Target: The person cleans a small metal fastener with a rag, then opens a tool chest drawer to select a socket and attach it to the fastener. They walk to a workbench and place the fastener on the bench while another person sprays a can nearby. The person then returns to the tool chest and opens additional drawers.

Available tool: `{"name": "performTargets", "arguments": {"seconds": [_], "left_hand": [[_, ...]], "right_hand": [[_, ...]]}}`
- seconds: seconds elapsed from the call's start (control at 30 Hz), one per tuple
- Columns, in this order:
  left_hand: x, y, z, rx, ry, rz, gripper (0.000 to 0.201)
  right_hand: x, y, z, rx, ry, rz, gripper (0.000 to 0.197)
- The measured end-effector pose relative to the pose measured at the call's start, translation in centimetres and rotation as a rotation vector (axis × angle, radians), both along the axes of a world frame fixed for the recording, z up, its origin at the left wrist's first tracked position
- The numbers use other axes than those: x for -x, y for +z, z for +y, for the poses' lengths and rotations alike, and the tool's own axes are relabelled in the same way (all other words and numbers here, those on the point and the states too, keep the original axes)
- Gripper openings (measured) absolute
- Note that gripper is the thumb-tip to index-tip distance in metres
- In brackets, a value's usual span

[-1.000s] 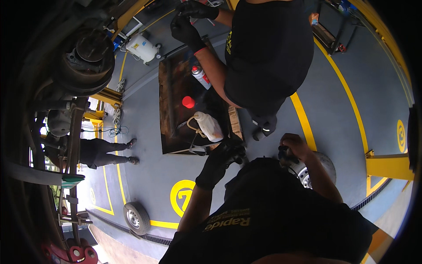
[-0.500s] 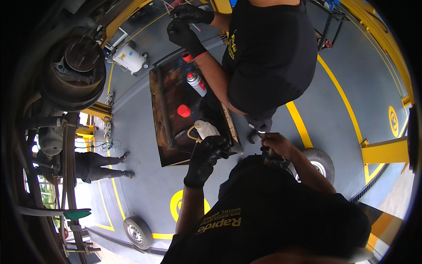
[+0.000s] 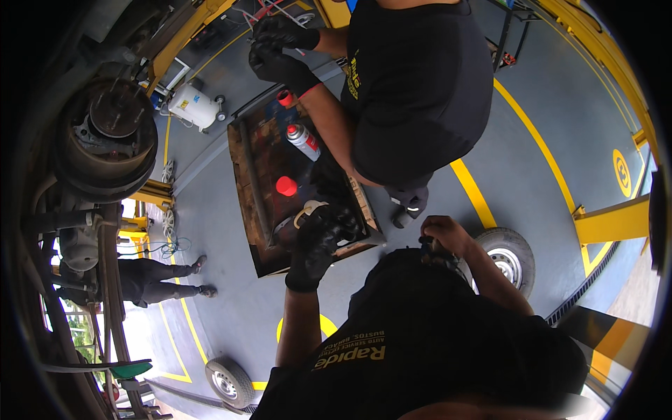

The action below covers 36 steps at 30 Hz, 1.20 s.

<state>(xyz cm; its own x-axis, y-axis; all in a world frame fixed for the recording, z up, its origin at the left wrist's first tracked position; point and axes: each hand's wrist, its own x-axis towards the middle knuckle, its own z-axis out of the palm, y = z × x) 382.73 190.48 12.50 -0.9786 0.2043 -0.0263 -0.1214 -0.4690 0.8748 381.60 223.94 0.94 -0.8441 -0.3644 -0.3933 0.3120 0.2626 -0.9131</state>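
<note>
Showing beyond left hand [image 3: 319, 243]: bottle [image 3: 316, 206]

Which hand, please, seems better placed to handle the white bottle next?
Probably the left hand: it overlaps the partly hidden white bottle in this view, though contact is unclear. The right hand is farther off, right of the tray.

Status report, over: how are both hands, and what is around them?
Left hand, gloved, mostly hides white bottle. Right hand bare, curled; contents unclear. Spray can, red cap in dark tray; co-worker's forearm overlaps it in view.
</note>
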Motion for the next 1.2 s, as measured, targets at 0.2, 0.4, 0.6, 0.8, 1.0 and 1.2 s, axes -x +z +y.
{"name": "performTargets", "arguments": {"seconds": [0.2, 0.4, 0.6, 0.8, 1.0, 1.2], "left_hand": [[0.4, -0.1, 0.5, -0.114, 0.053, -0.09, 0.036], [0.4, 0.3, 0.4, 0.111, 0.035, 0.097, 0.034], [0.4, 0.6, 0.1, 0.234, 0.077, 0.143, 0.034], [0.5, 0.2, -0.3, 0.283, 0.092, 0.207, 0.033], [0.7, 0.2, -0.6, 0.306, 0.108, 0.193, 0.032], [1.4, 0.1, -1.1, 0.236, 0.145, 0.171, 0.031]], "right_hand": [[-0.2, -0.8, 0.9, 0.021, 0.015, 0.058, 0.022], [-0.1, -1.4, 1.6, -0.006, 0.037, 0.057, 0.021], [0.0, -2.2, 2.1, -0.015, 0.055, 0.045, 0.024], [0.0, -2.7, 2.4, -0.037, 0.056, -0.008, 0.024], [-0.1, -2.4, 2.3, -0.046, 0.044, -0.029, 0.023], [-0.4, -2.2, 2.4, -0.053, 0.041, -0.001, 0.022]]}}
